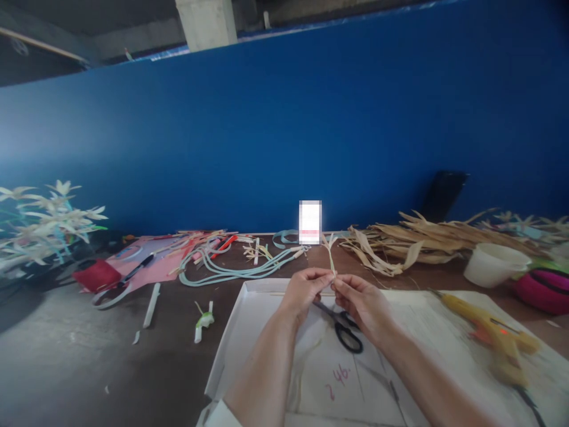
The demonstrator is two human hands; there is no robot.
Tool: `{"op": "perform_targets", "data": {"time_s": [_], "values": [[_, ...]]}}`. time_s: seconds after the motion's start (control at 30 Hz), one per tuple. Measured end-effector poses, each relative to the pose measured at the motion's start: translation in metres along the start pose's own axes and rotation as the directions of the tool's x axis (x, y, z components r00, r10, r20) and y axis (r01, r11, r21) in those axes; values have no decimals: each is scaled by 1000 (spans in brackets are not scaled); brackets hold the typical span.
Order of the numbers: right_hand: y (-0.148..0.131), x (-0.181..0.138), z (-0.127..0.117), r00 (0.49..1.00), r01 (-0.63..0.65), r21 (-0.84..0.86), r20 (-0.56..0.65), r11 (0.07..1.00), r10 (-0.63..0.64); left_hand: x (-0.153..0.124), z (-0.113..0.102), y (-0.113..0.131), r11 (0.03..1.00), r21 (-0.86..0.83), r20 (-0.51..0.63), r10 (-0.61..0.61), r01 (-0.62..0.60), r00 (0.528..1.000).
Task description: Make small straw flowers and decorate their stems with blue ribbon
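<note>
My left hand (303,290) and my right hand (361,299) meet above a white sheet (267,332), fingers pinched together. Between them they hold a thin pale strip of dried leaf (329,252) that rises upright and splits at its top. A thin stick-like piece runs sideways under the fingertips. Black-handled scissors (343,329) lie on the sheet just below the hands.
A yellow glue gun (486,329) lies on the sheet at the right. A heap of dried leaves (427,240), a white cup (493,264) and a pink object (544,289) sit behind. Pale green cords (235,270), pink paper (146,261) and finished leaf flowers (44,216) are at left.
</note>
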State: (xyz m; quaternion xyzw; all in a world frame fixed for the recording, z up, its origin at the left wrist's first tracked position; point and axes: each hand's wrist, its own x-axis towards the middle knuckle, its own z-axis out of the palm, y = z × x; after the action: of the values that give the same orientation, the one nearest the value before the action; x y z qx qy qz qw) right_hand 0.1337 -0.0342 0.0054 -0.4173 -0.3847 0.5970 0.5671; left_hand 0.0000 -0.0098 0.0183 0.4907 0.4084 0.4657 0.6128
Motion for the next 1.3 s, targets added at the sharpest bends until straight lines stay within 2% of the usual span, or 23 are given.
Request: {"op": "perform_targets", "data": {"time_s": [0.2, 0.4, 0.5, 0.67, 0.8, 1.0, 1.17, 1.3], "values": [[4, 1, 0, 1000, 17, 6, -20, 1000, -17, 0, 3, 0, 989, -135, -3, -62, 61, 998], [-1, -2, 4, 1000, 14, 37, -17, 999, -13, -4, 3, 4, 949, -277, 59, -138, 149, 989], [-3, -3, 5, 1000, 14, 35, -13, 999, -14, -4, 3, 5, 940, -301, 84, -139, 159, 987], [-1, -1, 4, 1000, 18, 33, -7, 999, -18, -2, 5, 2, 967, -232, 11, -108, 108, 994], [0, -2, 4, 999, 40, 3, -26, 999, -40, 0, 7, -1, 988, -152, -61, -33, 23, 998], [-6, -3, 4, 998, 55, -141, -24, 989, -59, 0, 6, 6, 981, -196, -89, -6, -12, 996], [-8, -1, -3, 990, 60, -199, -110, 978, -83, -1, 4, 9, 994, -107, -140, 21, -36, 990], [-8, 2, -7, 986, 61, -141, -148, 988, -82, -2, 5, 9, 996, -18, -155, 80, -83, 985]]}}
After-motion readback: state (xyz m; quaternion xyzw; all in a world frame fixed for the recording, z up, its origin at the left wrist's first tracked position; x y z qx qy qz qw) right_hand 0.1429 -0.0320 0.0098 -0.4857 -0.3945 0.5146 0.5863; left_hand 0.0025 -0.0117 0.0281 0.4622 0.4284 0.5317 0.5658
